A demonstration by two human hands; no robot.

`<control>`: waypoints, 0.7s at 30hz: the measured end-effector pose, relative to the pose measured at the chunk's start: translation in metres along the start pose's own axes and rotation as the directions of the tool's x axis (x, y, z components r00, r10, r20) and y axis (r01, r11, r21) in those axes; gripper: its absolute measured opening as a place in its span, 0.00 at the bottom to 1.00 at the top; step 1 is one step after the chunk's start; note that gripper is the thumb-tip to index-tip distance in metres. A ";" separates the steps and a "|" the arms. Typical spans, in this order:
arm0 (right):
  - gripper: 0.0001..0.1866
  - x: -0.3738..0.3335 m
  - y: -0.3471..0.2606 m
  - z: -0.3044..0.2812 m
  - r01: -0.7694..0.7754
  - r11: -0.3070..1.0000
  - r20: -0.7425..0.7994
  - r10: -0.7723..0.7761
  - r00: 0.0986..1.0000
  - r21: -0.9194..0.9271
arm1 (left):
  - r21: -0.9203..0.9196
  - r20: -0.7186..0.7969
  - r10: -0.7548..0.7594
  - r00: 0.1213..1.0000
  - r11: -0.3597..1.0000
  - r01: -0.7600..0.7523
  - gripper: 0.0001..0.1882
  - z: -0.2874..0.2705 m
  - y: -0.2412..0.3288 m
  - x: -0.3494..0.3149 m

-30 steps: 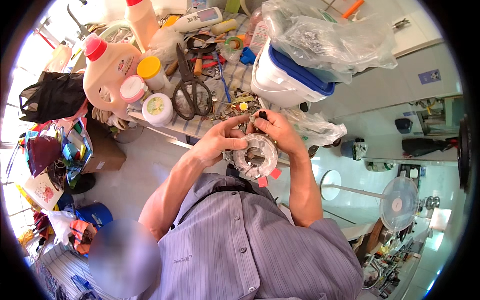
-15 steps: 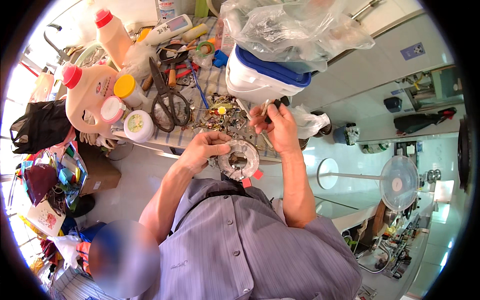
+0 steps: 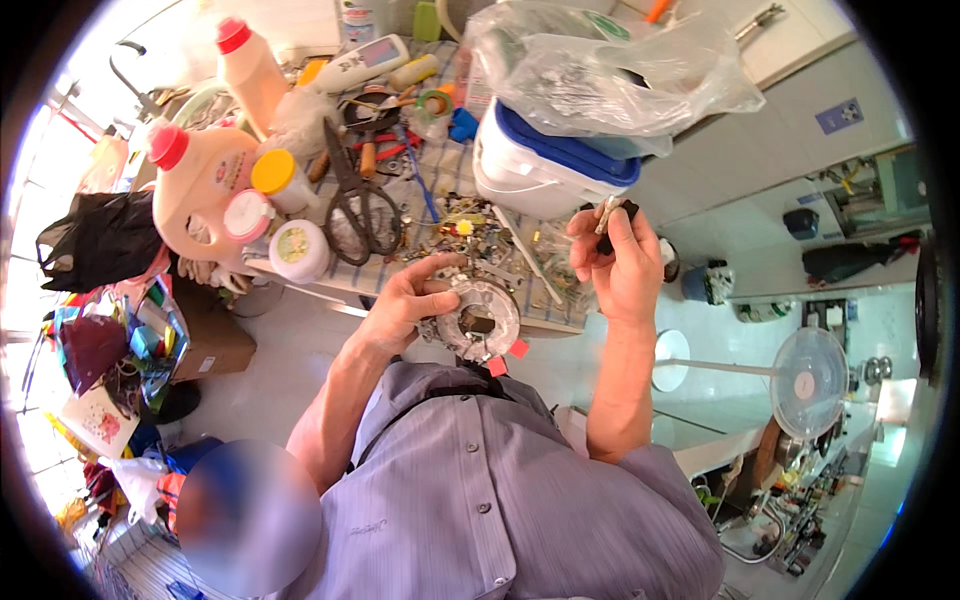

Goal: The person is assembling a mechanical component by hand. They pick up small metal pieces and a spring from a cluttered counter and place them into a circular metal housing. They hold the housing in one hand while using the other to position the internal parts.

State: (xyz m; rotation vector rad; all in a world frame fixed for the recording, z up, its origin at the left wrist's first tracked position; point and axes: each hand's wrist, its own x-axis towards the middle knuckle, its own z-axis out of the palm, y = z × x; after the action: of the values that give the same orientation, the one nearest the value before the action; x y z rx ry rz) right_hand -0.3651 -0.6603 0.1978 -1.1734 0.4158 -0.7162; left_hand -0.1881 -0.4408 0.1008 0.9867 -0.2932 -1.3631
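Note:
My left hand (image 3: 403, 305) is closed on the rim of a worn, whitish ring-shaped part (image 3: 490, 322) with a large round hole and two red tabs at its lower right edge. To its right, my right hand (image 3: 625, 265) is raised near the table's right end, apart from the ring. Its thumb and fingers pinch a small black piece (image 3: 606, 243) together with a pale, crumpled-looking bit; their exact kind cannot be made out. Beyond my hands, small metal parts and scraps (image 3: 470, 225) lie on the table, with a small yellow flower-shaped piece (image 3: 464, 228) among them.
Large black-handled scissors (image 3: 358, 200) lie left of the scraps, near white jars and big bottles with red caps (image 3: 205, 185). A white bucket with a blue lid (image 3: 530, 165) stands at the right, a clear plastic bag (image 3: 620, 75) on top. A fan (image 3: 805, 383) stands farther right.
My right hand has moved to the right, away from the ring, with the black piece still pinched. My left hand keeps its hold on the ring. The whole view has shifted slightly.

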 end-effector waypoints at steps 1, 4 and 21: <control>0.13 0.003 0.004 0.007 -0.050 0.997 0.008 0.050 0.999 -0.056 | -0.012 0.065 0.057 0.996 0.998 -0.056 0.38 -0.002 0.002 -0.005; 0.12 0.015 0.024 0.030 -0.221 0.949 0.042 0.237 0.971 -0.226 | -0.033 0.104 0.145 0.984 0.989 -0.142 0.54 0.001 0.009 -0.022; 0.24 0.105 0.153 0.089 -0.247 0.934 -0.027 0.248 0.968 -0.259 | -0.462 -0.246 0.461 0.852 0.717 -0.521 0.27 -0.058 -0.019 -0.118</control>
State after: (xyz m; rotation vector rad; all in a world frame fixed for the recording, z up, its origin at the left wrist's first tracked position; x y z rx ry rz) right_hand -0.1889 -0.6405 0.0925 -1.3407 0.6560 -0.4459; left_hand -0.1894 -0.3080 0.0946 0.4727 -0.0797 -0.8136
